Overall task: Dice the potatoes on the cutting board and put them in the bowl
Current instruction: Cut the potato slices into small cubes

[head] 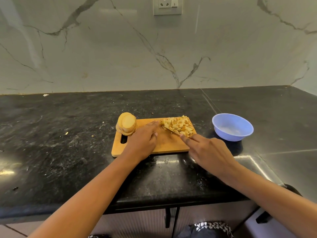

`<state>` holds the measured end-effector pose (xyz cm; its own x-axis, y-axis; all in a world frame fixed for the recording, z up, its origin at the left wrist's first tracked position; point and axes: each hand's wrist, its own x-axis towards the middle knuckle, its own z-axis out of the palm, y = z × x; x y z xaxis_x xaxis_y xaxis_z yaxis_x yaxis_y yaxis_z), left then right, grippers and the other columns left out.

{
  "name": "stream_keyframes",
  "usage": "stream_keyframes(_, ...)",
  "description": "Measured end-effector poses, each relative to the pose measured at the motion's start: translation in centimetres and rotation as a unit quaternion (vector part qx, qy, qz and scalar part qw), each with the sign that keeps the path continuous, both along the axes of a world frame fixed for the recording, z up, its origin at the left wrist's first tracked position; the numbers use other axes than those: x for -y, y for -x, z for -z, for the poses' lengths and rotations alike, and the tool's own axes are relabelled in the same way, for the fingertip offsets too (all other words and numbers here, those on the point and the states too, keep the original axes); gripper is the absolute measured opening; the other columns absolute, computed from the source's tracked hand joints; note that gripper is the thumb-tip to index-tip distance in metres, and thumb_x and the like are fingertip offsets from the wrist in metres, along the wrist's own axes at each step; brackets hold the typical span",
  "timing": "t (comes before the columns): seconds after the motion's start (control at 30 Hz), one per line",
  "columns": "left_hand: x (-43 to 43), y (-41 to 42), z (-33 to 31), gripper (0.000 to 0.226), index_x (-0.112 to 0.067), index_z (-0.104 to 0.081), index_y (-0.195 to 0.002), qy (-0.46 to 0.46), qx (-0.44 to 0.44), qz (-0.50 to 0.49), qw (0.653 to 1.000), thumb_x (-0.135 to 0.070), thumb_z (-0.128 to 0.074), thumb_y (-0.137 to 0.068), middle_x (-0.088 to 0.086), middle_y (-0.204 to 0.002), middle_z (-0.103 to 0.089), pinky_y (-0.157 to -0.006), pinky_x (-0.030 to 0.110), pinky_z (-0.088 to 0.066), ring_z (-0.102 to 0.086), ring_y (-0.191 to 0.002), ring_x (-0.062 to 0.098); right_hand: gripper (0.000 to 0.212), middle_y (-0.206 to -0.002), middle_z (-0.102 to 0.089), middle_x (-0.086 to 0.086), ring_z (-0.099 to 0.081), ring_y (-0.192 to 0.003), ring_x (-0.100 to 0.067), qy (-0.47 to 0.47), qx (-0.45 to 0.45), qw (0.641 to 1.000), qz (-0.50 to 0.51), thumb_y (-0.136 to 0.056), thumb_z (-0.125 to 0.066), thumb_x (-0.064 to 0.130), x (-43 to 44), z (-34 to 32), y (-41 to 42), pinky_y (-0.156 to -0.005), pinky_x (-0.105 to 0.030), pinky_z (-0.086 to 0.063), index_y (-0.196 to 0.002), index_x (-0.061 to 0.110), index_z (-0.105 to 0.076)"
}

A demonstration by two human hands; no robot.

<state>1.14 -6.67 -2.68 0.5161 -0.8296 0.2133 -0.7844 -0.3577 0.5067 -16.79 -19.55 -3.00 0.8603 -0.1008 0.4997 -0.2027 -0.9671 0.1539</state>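
Soft even light, glare patches on dark countertop (pixel 68 152), wide-angle edge warping.

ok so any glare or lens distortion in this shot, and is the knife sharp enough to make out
head view: bright glare patches on the black countertop, at far left and beside the right hand; the wide-angle lens bows the counter's back edge and the marble wall; the knife blade and diced potato look slightly soft, and the handle is hidden under the hand.

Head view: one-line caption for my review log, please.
Right hand holds a knife against diced potato on the cutting board; left hand lies flat; sliced stack and blue bowl alongside.
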Motion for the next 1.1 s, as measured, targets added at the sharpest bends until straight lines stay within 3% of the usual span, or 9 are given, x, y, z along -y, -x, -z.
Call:
stream_keyframes(0.13,0.0,-0.1,0.1,0.048,-0.019,-0.03,-0.148,-0.007,0.01,0.008,1.0,-0.017,-0.04,-0.1,-0.003,-0.153,-0.031,-0.112,0.022,-0.017,-0.023,-0.142,0.01,0.04,-0.068,-0.057,0.008,-0.044,-0.049,-0.004,-0.17,0.068,0.983,0.009,-0.081,-0.066,0.003,1.0,-1.1,0.3,-0.046,-0.013,-0.027,-0.12,0.015,-0.066)
stream_keyframes(0.2,0.1,-0.2,0.2,0.049,-0.02,-0.029,-0.148,-0.005,0.011,0.007,1.0,-0.018,-0.04,-0.1,-0.003,-0.154,-0.029,-0.112,0.024,-0.017,-0.022,-0.143,0.011,0.037,-0.067,-0.055,0.01,-0.043,-0.05,0.0,-0.2,0.089,0.975,0.029,-0.086,-0.062,0.005,1.7,-1.7,0.4,-0.052,-0.01,-0.03,-0.12,0.018,-0.065)
stream_keyframes(0.33,0.6,-0.3,0.3,0.054,-0.024,-0.018,-0.151,-0.004,0.054,0.026,0.998,-0.025,-0.039,-0.101,-0.002,-0.159,-0.015,-0.114,0.024,-0.01,-0.008,-0.146,0.012,0.035,-0.074,-0.068,0.006,-0.046,-0.047,-0.009,-0.074,0.094,0.992,0.03,-0.082,-0.066,0.003,2.8,-1.7,1.2,-0.047,-0.011,-0.016,-0.113,0.018,-0.071)
stream_keyframes(0.47,2.5,0.1,-0.4,0.056,-0.033,-0.007,-0.15,0.01,0.15,0.103,0.983,-0.04,-0.034,-0.101,-0.003,-0.159,0.005,-0.115,0.029,0.003,0.014,-0.144,0.01,0.048,-0.099,-0.072,0.001,-0.062,-0.059,-0.021,0.059,0.086,0.994,0.013,-0.071,-0.078,0.002,3.8,-1.2,1.7,-0.038,-0.02,-0.033,-0.116,0.018,-0.069)
stream_keyframes(0.63,5.5,0.0,-0.4,0.052,-0.036,-0.013,-0.15,-0.038,0.223,0.148,0.963,-0.048,-0.024,-0.101,-0.004,-0.159,0.008,-0.117,0.036,0.006,0.016,-0.144,0.01,0.056,-0.105,-0.071,-0.003,-0.062,-0.065,-0.021,0.123,0.091,0.988,0.014,-0.066,-0.082,0.0,3.9,-1.0,2.1,-0.038,-0.026,-0.043,-0.118,0.015,-0.068)
stream_keyframes(0.93,5.6,-0.9,0.0,0.051,-0.026,-0.023,-0.149,-0.061,0.152,0.113,0.98,-0.043,-0.026,-0.102,-0.004,-0.159,-0.006,-0.118,0.036,0.0,0.002,-0.146,0.011,0.047,-0.1,-0.071,-0.003,-0.06,-0.059,-0.022,0.141,0.093,0.985,0.015,-0.07,-0.081,0.003,3.7,-0.8,3.5,-0.039,-0.025,-0.039,-0.114,0.011,-0.069)
stream_keyframes(1.1,4.2,-0.6,-0.6,0.05,-0.022,-0.021,-0.15,-0.002,0.074,0.095,0.993,-0.034,-0.032,-0.103,-0.002,-0.158,-0.015,-0.12,0.034,-0.008,-0.007,-0.146,0.011,0.035,-0.095,-0.071,0.001,-0.065,-0.06,-0.02,0.104,0.114,0.988,0.028,-0.082,-0.072,0.007,3.5,-0.8,3.9,-0.042,-0.019,-0.032,-0.116,0.011,-0.069)
